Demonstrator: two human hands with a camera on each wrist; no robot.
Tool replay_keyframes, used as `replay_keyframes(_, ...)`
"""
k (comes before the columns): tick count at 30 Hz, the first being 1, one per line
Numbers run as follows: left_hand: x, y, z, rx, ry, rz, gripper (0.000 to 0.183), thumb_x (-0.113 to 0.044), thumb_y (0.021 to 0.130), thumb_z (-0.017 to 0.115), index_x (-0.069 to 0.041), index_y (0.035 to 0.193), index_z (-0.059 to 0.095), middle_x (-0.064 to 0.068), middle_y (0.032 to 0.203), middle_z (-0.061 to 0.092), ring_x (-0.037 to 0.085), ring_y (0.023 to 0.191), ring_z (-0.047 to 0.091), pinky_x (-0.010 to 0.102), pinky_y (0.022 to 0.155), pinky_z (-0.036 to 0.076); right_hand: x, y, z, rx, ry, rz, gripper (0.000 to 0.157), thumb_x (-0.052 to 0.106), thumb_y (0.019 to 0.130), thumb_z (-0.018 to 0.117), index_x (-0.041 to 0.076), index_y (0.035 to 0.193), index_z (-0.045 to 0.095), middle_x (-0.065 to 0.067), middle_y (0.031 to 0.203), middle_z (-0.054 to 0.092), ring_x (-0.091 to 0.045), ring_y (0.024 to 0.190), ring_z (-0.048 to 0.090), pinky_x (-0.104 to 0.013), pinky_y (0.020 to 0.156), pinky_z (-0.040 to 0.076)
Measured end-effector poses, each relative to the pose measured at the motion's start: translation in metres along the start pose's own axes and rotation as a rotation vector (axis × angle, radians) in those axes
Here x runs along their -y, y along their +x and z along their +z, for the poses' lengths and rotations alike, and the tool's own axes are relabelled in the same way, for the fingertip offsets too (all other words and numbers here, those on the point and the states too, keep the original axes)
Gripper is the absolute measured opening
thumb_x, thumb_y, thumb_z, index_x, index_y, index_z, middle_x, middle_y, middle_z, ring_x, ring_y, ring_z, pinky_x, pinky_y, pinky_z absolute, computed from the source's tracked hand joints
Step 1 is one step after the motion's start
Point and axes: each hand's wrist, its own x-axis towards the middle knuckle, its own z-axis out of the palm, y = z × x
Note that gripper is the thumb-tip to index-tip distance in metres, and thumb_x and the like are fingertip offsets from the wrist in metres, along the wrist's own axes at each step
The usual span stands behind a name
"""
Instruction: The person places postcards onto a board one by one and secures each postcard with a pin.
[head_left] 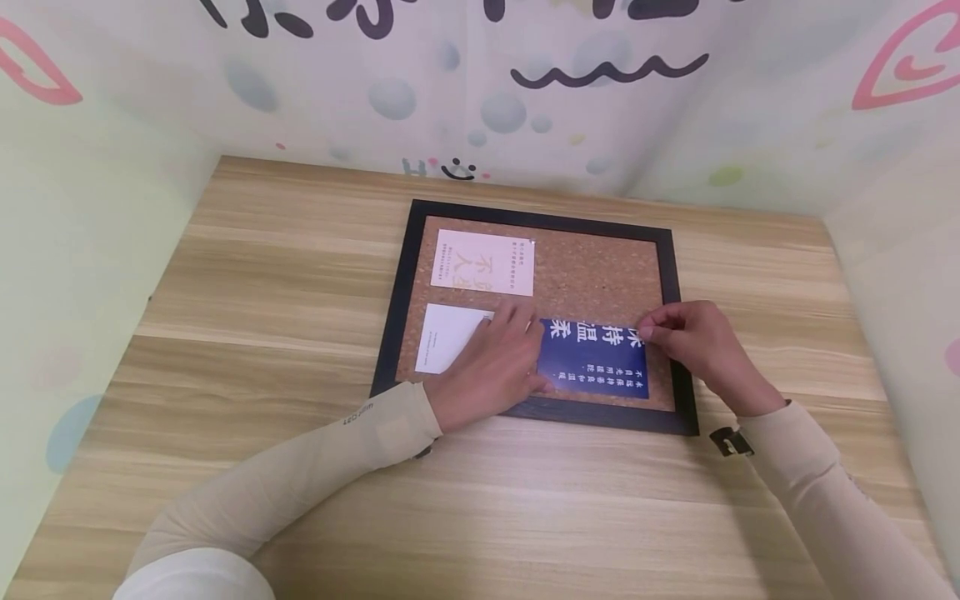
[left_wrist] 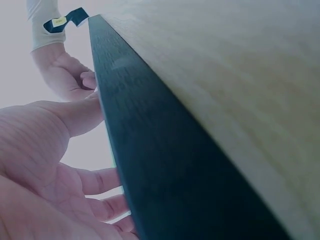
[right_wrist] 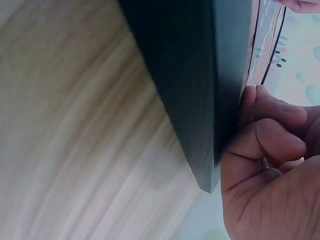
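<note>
A cork board (head_left: 600,275) in a black frame (head_left: 540,221) lies on the table. My left hand (head_left: 487,362) rests across its lower part, fingers extended, touching a blue card (head_left: 592,358) with white characters and overlapping a white card (head_left: 453,337). At the blue card's upper right corner, my right hand (head_left: 693,342) has curled fingers, with thumb and forefinger pinched together there. Whether a small pin is between those fingertips is hidden. In the left wrist view the left fingers (left_wrist: 102,180) reach over the frame's edge. The right wrist view shows the curled right fingers (right_wrist: 272,142) beside the frame.
A pink card (head_left: 487,262) lies on the cork's upper left, with a small pin-like dot at its upper right corner. Wood-grain table (head_left: 285,300) surrounds the board. Printed fabric walls (head_left: 465,92) stand behind and at both sides.
</note>
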Motion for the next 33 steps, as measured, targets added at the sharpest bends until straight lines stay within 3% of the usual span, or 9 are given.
replay_keyframes(5, 0.0002, 0.0003, 0.0006, 0.003, -0.023, -0.001, 0.074, -0.048, 0.094, 0.088, 0.009, 0.138, 0.068, 0.012, 0.128, 0.053, 0.026, 0.118, 0.042, 0.030, 0.073, 0.046, 0.0027, -0.0009, -0.0004, -0.014, 0.010, 0.042, 0.021, 0.014, 0.107, 0.072, -0.005, 0.115, 0.078, -0.011, 0.102, 0.074, -0.021, 0.089, 0.058, -0.025, 0.067, 0.050)
replay_keyframes(12, 0.0002, 0.0004, 0.0002, 0.008, -0.021, 0.002, 0.075, -0.048, 0.094, 0.088, 0.010, 0.138, 0.067, 0.013, 0.128, 0.053, 0.026, 0.118, 0.041, 0.029, 0.072, 0.046, 0.0047, -0.0011, -0.0017, -0.006, 0.081, 0.094, 0.020, 0.011, 0.105, 0.073, -0.006, 0.115, 0.076, -0.001, 0.083, 0.066, -0.010, 0.071, 0.055, -0.025, 0.060, 0.049)
replay_keyframes(27, 0.0005, -0.0005, -0.0001, -0.001, -0.009, 0.008, 0.074, -0.047, 0.094, 0.088, 0.010, 0.137, 0.067, 0.013, 0.127, 0.052, 0.026, 0.116, 0.041, 0.028, 0.070, 0.045, 0.0046, -0.0006, 0.0002, -0.018, 0.097, 0.110, 0.021, 0.011, 0.107, 0.073, -0.006, 0.117, 0.076, -0.002, 0.084, 0.067, -0.010, 0.070, 0.054, -0.024, 0.059, 0.049)
replay_keyframes(33, 0.0010, -0.0003, 0.0006, -0.004, -0.008, 0.015, 0.072, -0.046, 0.095, 0.088, 0.009, 0.135, 0.068, 0.012, 0.125, 0.052, 0.026, 0.115, 0.041, 0.028, 0.070, 0.045, 0.0060, -0.0023, 0.0026, -0.037, 0.044, 0.074, 0.019, 0.011, 0.107, 0.072, -0.006, 0.114, 0.077, -0.007, 0.085, 0.067, -0.014, 0.071, 0.055, -0.027, 0.056, 0.046)
